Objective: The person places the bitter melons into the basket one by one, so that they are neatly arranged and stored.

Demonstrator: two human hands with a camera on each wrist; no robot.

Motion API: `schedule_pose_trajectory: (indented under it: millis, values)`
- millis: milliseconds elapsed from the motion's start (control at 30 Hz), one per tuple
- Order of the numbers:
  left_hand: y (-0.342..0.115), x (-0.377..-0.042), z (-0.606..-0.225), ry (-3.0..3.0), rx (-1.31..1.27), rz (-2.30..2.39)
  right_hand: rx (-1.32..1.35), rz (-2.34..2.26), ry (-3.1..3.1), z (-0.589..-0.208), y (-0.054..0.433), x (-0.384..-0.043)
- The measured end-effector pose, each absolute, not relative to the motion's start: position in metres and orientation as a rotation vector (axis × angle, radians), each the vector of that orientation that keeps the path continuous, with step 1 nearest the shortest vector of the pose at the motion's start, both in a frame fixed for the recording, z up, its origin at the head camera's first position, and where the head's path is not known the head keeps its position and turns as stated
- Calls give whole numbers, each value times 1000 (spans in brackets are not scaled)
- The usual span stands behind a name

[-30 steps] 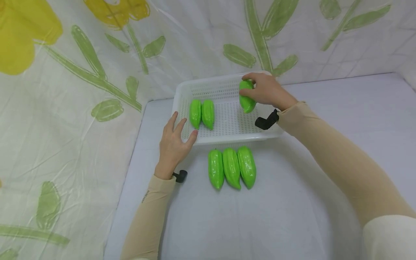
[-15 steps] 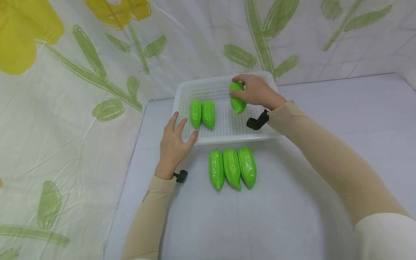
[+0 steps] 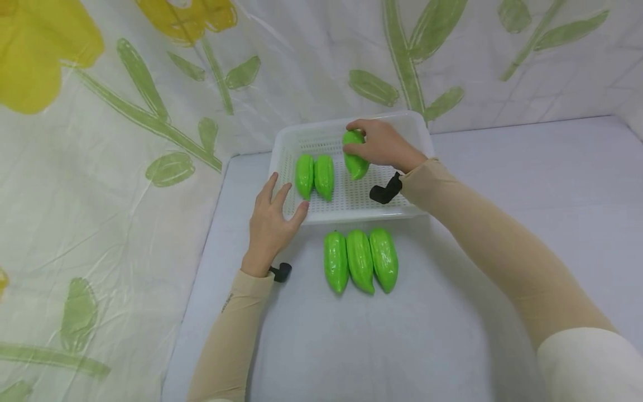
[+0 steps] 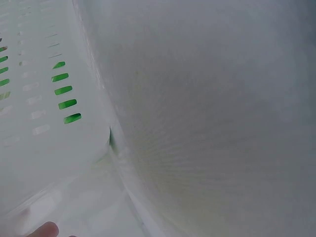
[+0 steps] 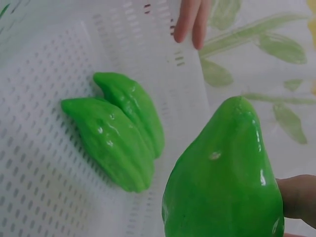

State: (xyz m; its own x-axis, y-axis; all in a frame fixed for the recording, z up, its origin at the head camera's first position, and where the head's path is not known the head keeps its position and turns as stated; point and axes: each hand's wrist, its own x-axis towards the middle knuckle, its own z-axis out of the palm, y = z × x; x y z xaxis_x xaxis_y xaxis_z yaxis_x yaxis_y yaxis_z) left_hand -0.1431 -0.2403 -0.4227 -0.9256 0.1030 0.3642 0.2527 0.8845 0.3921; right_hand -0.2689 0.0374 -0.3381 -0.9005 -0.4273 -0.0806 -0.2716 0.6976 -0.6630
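In the head view my right hand (image 3: 380,144) grips a glossy green pepper (image 3: 356,166) between thumb and fingers, over the white slotted basket (image 3: 351,215). Its tapered tip points toward me; the right wrist view has this same pepper (image 5: 224,180) large in front. Two more green peppers (image 3: 304,176) lie side by side at the basket's left end. My left hand (image 3: 271,224) is at the basket's left front corner, fingers spread and fingertips right at the rim. A finger (image 4: 45,229) shows low in the left wrist view.
Three green peppers (image 3: 360,261) lie in a row on the white-covered table (image 3: 382,346), just in front of the basket. A flower-printed curtain (image 3: 311,67) hangs behind the basket and along the left side.
My right hand has carried its pepper leftward across the basket, toward the two peppers lying there. The left hand and the peppers on the table have stayed in place.
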Motion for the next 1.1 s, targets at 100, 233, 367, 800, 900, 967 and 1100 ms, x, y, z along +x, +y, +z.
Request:
schedule_pose_trajectory:
  millis: [100, 233, 367, 800, 900, 967, 1100]
  values:
    - [-240, -143, -423, -2722, -256, -629, -565, -993, 2679, -339, 35, -269]
    - [-239, -143, -422, -2730, -250, -632, -563, -987, 2680, -342, 33, -271]
    - [-238, -143, -422, -2732, -252, -639, -556, -972, 2668, -348, 33, -274]
    - [-242, -143, -423, -2745, -233, -620, -619, -797, 2685, -372, 11, -286]
    - [-242, -143, -423, -2748, -235, -621, -625, -776, 2696, -377, 5, -286]
    - [-242, -143, -424, -2747, -237, -618, -635, -768, 2699, -380, 2, -286]
    - [-241, -144, -423, -2738, -250, -614, -622, -763, 2688, -382, -1, -286]
